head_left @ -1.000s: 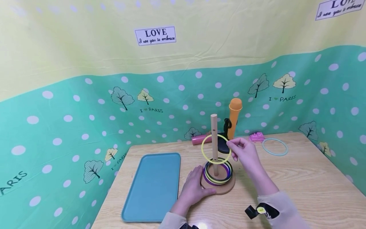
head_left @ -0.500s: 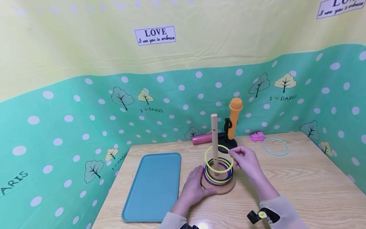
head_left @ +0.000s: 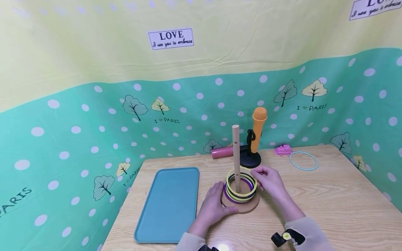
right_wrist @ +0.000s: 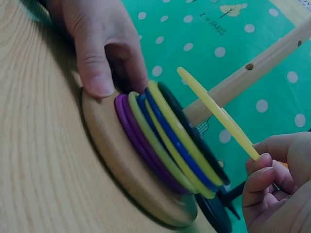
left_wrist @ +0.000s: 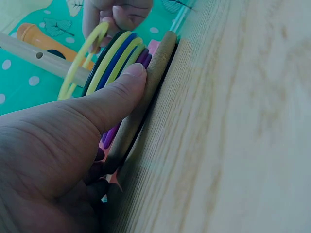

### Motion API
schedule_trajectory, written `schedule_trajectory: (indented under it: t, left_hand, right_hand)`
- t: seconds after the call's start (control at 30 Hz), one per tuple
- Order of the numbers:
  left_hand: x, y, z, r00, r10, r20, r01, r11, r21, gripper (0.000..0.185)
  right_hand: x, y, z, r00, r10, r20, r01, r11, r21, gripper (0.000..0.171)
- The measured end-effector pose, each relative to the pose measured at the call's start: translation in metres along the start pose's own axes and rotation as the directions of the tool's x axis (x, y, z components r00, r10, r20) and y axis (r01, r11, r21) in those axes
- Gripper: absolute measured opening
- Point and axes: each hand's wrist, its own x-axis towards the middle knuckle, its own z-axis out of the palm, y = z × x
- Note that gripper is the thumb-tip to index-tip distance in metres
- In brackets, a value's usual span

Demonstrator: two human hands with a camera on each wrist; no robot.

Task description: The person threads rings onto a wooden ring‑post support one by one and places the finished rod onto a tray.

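"LOVE" label (head_left: 171, 38); "I PARIS" backdrop (head_left: 166, 121)

Yellow ring (head_left: 241, 182) low on the wooden peg (head_left: 236, 153)
It hangs tilted around the upright peg, just above the stacked rings (head_left: 239, 193) on the round wooden base (head_left: 242, 205), far edge pinched.

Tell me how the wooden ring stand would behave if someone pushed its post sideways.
The post is tall and thin over a round base, so a push high up would probably tip it. The left hand presses the base rim, which likely steadies it. The stacked rings sit low and probably add little weight.
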Motion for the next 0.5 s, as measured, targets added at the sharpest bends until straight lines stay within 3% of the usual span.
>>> schedule_trajectory:
  t: [0.5]
  left_hand:
    - [0.000,-0.001,0.000,1.000,-0.005,0.004,0.005,1.000,-0.008,0.120]
  right_hand:
    - [0.006,0.018,0.003,0.999,0.034,-0.001,-0.034,0.999,-0.026,0.016]
